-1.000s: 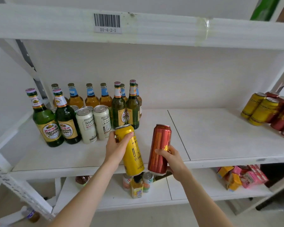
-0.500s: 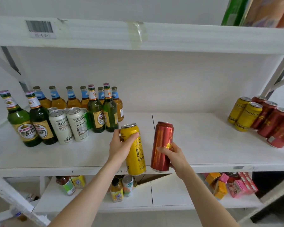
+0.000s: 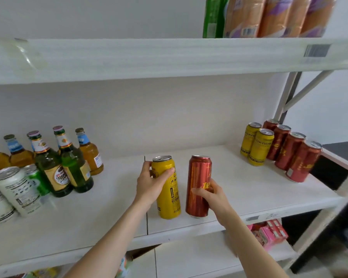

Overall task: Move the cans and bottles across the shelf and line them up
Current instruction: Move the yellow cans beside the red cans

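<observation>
yellow can (image 3: 167, 189) gripped by left hand (image 3: 151, 182) | red can (image 3: 198, 185) gripped by right hand (image 3: 213, 195) | both upright over shelf (image 3: 249, 189) | labels illegible; "OKRO" read on far yellow cans (image 3: 256, 145)

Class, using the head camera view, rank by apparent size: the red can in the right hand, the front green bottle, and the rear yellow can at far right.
1. Red can and front green bottle: look alike; unranked.
2. Rear yellow can: smallest, though it stands farther away.

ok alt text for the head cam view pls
Left hand holds a yellow can and right hand a red can over a white shelf, between bottles at left and lined-up yellow and red cans at right.
</observation>
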`<act>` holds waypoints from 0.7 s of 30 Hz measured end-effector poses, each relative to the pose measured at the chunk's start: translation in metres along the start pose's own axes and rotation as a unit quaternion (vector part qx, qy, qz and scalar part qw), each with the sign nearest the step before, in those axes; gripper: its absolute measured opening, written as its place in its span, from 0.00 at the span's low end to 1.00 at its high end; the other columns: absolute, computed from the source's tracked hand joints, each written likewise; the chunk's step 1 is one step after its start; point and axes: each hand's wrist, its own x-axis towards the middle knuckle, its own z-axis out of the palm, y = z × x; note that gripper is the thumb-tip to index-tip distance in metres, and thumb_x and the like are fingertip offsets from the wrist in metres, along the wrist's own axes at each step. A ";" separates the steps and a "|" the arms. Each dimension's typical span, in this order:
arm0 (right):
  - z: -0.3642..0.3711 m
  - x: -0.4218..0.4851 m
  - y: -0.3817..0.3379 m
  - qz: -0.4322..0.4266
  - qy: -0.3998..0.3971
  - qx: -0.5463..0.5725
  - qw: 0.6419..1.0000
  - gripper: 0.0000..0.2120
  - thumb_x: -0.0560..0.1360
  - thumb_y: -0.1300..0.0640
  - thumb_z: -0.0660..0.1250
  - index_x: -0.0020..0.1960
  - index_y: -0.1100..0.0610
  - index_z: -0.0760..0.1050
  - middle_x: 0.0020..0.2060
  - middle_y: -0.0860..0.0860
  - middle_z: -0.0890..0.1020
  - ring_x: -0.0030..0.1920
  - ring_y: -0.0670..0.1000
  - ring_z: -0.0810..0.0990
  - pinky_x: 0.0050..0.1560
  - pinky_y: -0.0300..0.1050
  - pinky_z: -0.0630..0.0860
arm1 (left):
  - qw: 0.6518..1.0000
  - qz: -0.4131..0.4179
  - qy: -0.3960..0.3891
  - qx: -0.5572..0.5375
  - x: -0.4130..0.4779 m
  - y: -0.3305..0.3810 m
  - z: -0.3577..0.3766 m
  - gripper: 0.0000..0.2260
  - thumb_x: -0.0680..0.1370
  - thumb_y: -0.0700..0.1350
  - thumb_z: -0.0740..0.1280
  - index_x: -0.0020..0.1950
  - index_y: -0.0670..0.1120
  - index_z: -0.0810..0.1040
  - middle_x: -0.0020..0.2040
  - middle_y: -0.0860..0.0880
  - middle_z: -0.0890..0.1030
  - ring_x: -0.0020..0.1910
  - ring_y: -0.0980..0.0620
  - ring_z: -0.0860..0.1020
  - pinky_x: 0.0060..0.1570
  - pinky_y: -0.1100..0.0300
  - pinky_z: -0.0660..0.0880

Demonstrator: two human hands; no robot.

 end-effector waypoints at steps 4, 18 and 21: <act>-0.053 0.003 0.000 -0.009 0.016 -0.004 1.000 0.27 0.61 0.52 0.76 0.59 0.49 0.75 0.50 0.52 0.84 0.51 0.52 0.83 0.50 0.48 0.79 | 1.000 0.009 -0.022 -0.004 0.000 0.012 0.055 0.25 0.62 0.64 0.74 0.53 0.55 0.73 0.49 0.53 0.82 0.49 0.53 0.82 0.50 0.50 0.80; -0.268 -0.027 -0.020 -0.022 0.022 -0.037 0.999 0.27 0.61 0.51 0.76 0.60 0.48 0.75 0.50 0.50 0.84 0.52 0.52 0.83 0.54 0.52 0.80 | 1.000 0.007 -0.020 0.004 -0.059 0.070 0.252 0.31 0.57 0.70 0.72 0.53 0.55 0.73 0.49 0.51 0.82 0.48 0.50 0.82 0.51 0.46 0.81; -0.302 -0.027 -0.020 -0.019 0.024 -0.031 0.999 0.26 0.63 0.53 0.77 0.60 0.47 0.75 0.51 0.50 0.84 0.53 0.52 0.83 0.53 0.51 0.79 | 0.999 0.009 -0.028 0.018 -0.059 0.079 0.285 0.31 0.57 0.70 0.72 0.52 0.55 0.73 0.47 0.52 0.83 0.47 0.50 0.82 0.51 0.44 0.81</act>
